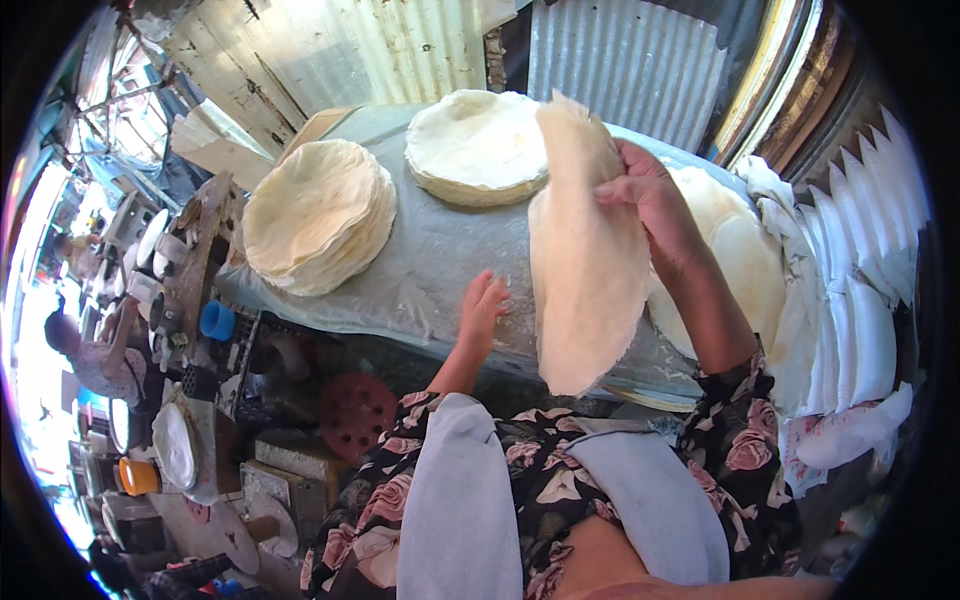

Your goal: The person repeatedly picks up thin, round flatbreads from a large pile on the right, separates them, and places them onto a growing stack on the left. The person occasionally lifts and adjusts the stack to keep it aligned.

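My right hand [651, 199] grips a thin round flatbread sheet [589, 262] by its upper edge. The sheet hangs down over the front part of the table, seen partly edge-on. Fingers apart and slightly blurred, my left hand [482, 304] hovers near the table's front edge with nothing in it. A tall stack of pale sheets [315, 214] sits on the left of the plastic-covered table [442, 255]. Behind, in the middle, lies a whiter stack [476, 142]. More round sheets [739, 247] are spread on the right, partly hidden by my right arm.
Crumpled white cloth [784, 225] and several filled white bags [862, 330] line the right side. Corrugated metal sheets [622, 67] stand behind the table. At lower left are a red perforated stool [358, 416], a blue cup [217, 320] and an orange container [139, 475]. Another person [105, 360] is farther left.
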Action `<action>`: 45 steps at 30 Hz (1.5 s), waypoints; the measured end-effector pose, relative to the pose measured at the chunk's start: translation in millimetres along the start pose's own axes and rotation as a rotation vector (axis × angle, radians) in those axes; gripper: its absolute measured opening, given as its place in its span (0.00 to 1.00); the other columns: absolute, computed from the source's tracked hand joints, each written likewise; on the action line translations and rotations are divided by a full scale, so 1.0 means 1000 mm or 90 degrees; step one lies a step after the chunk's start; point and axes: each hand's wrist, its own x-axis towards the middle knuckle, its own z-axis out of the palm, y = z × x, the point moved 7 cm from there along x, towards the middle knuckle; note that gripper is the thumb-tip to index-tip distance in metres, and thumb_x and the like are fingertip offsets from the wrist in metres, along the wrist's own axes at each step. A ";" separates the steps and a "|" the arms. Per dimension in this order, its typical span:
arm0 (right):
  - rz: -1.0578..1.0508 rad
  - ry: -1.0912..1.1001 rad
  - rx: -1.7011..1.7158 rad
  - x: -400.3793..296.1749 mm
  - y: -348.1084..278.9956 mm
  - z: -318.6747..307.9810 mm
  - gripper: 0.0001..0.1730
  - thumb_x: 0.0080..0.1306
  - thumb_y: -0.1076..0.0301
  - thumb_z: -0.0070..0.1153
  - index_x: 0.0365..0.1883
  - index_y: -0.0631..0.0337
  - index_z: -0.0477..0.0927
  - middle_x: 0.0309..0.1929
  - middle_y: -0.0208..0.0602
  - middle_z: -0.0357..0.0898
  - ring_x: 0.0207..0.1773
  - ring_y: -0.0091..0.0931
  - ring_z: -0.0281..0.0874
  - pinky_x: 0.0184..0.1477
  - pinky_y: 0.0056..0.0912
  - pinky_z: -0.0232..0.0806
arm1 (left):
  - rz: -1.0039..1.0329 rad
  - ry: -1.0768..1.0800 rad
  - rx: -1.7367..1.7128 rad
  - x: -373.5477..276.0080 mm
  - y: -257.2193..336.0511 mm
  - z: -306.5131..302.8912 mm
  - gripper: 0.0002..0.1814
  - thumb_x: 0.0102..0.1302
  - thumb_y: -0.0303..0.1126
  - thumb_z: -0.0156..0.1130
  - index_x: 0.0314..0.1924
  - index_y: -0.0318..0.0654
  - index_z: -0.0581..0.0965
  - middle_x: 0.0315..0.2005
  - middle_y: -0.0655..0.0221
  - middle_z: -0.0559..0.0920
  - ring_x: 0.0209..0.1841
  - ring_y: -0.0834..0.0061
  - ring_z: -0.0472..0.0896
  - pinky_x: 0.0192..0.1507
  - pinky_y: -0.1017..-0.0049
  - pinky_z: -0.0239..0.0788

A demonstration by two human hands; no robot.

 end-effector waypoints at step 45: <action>-0.130 0.182 0.024 0.163 -0.013 -0.148 0.21 0.59 0.77 0.51 0.53 0.66 0.70 0.48 0.38 0.77 0.49 0.28 0.77 0.53 0.29 0.69 | 0.370 -0.117 -0.031 0.179 0.385 0.004 0.08 0.57 0.22 0.58 0.38 0.29 0.75 0.32 0.62 0.80 0.33 0.73 0.80 0.38 0.77 0.73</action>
